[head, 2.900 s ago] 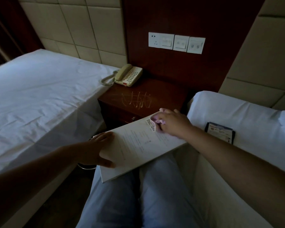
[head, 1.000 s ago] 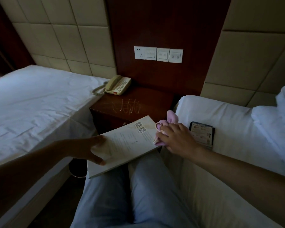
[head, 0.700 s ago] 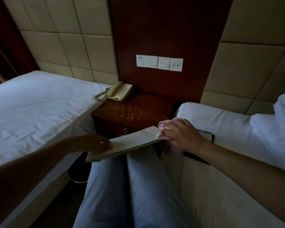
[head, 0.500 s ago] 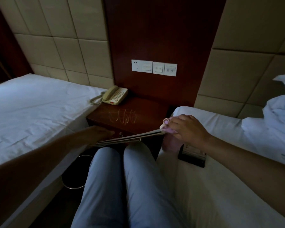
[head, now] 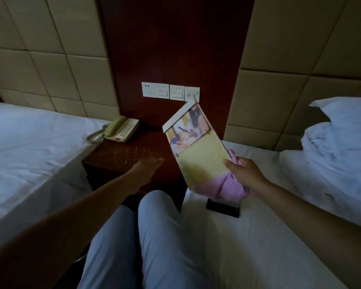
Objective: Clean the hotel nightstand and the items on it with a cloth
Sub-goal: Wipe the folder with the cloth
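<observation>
My right hand (head: 245,176): fingers curled, gripping a pink cloth (head: 223,187) bunched against the lower corner of a stiff rectangular folder (head: 196,151), held tilted above the bed edge; pale yellow cover, glossy photo panel on its upper half.
My left hand (head: 144,171): fingers straight and relaxed, holding nothing, over the front of the nightstand (head: 129,161).
Nightstand: dark reddish wood, smooth top with faint smear marks.
Telephone (head: 121,129): beige plastic, coiled cord, at the nightstand's back left corner.
</observation>
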A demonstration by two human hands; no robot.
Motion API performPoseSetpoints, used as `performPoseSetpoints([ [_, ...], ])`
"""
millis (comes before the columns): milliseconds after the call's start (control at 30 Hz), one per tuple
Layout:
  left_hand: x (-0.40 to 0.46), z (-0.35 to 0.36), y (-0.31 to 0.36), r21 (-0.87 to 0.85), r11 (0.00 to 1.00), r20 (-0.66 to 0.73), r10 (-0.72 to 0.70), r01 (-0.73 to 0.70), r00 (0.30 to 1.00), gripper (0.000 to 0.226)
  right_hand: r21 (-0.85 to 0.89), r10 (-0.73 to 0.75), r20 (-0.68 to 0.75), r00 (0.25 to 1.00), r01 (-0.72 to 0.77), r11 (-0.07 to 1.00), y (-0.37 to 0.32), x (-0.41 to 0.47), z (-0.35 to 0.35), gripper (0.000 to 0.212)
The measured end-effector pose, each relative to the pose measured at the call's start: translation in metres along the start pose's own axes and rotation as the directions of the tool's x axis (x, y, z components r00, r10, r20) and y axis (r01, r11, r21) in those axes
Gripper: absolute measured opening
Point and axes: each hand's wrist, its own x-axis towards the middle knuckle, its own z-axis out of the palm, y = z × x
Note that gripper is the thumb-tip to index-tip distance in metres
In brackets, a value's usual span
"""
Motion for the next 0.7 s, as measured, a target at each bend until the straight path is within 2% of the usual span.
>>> performPoseSetpoints([
  [100,0.003,0.026,-0.004,-0.005,1.000,0.061,-0.012,0.012,0.998,0.009,0.319,0.203,0.128,0.971,-0.234,0.919,0.005,0.004,-0.002,0.032],
  [167,0.000,0.038,-0.009,-0.078,0.996,0.089,-0.045,0.053,0.995,0.016,0.461,0.250,0.254,0.934,-0.345,0.818,0.006,0.000,0.000,0.030],
  [233,0.016,0.068,-0.013,-0.098,0.990,0.189,-0.086,0.106,0.978,0.023,0.589,0.255,0.352,0.901,-0.425,0.687,0.026,0.010,-0.006,0.026],
  [300,0.013,0.073,-0.013,-0.224,0.965,0.218,-0.089,0.139,0.972,0.021,0.628,0.239,0.421,0.875,-0.471,0.619,0.025,0.005,-0.006,0.025],
  [367,0.013,0.076,-0.009,-0.340,0.929,0.230,-0.069,0.146,0.971,0.022,0.624,0.230,0.449,0.864,-0.487,0.611,0.027,0.005,-0.009,0.026],
  [433,0.017,0.081,-0.003,-0.340,0.929,0.234,-0.068,0.147,0.970,0.019,0.560,0.279,0.442,0.853,-0.505,0.656,0.032,0.009,-0.015,0.030],
  [533,0.023,0.092,0.001,-0.296,0.942,0.225,-0.090,0.156,0.970,0.011,0.311,0.385,0.396,0.834,-0.516,0.798,0.035,0.017,-0.036,0.041],
  [600,0.030,0.100,0.002,-0.280,0.944,0.239,-0.108,0.176,0.965,0.013,0.133,0.393,0.395,0.830,-0.475,0.870,0.034,0.022,-0.059,0.046],
  [667,0.038,0.108,0.002,-0.269,0.944,0.255,-0.122,0.192,0.959,0.016,-0.035,0.395,0.343,0.852,-0.409,0.912,0.032,0.026,-0.072,0.043],
  [700,0.042,0.111,0.002,-0.262,0.945,0.255,-0.125,0.193,0.959,0.018,-0.112,0.387,0.263,0.884,-0.371,0.922,0.034,0.029,-0.077,0.039],
])
